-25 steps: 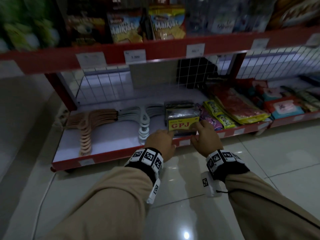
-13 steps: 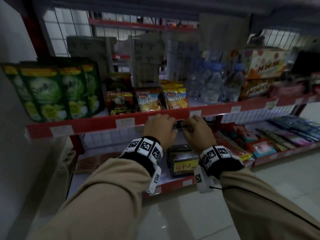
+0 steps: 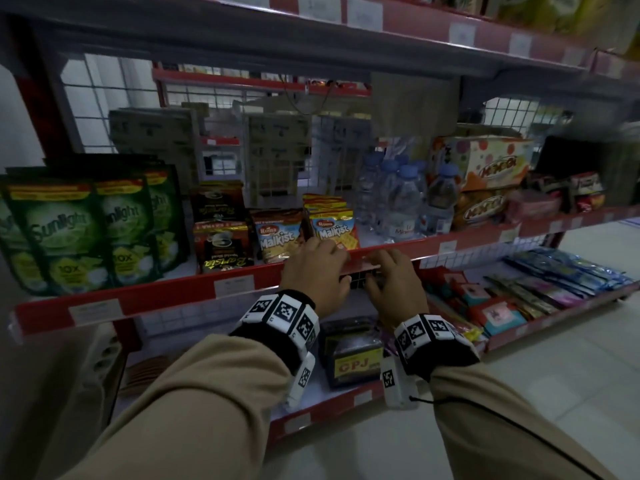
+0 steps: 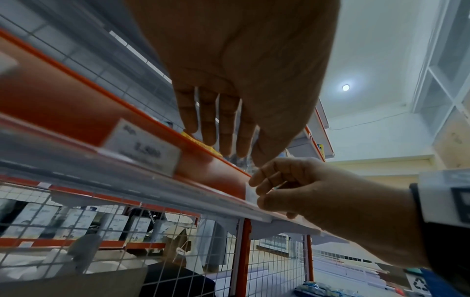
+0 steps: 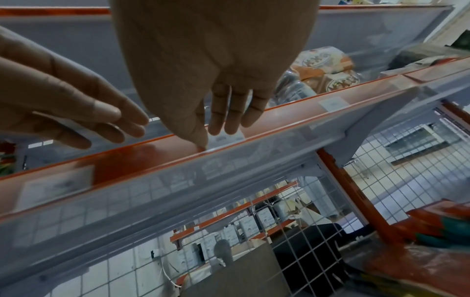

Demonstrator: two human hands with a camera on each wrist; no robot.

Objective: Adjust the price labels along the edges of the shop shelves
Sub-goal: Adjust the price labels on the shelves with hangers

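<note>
Risk of creasing or tearing the price label [image 5: 227, 138] if tugged outward rather than slid along the clear strip [image 5: 254, 160] fronting the red shelf edge [image 3: 166, 292], judging by thin paper tucked behind the strip's lower lip. Could also pop out of the channel and drop to the floor, being held at one corner only. Might end up crooked, or shoved too far along toward the neighbouring label [image 4: 142, 146] marked 1.500, well apart to the left. Worth minding the Malkist packs [image 3: 332, 232] standing just behind the edge: easily nudged by fingertips reaching over the top lip. Right hand [image 3: 394, 282] raised to the middle shelf, fingers bent over the label's face, thumb tip pressed at its lower left corner: a narrow grip, pinching the label at the strip. Left hand [image 3: 317, 271] just beside it, fingers straight and close together, reaching over the upper lip of the edge, grip wide and holding nothing. Forearms stretched forward side by side, wrists about level with the shelf front. Cannot tell whether the left fingertips touch the packs.
</note>
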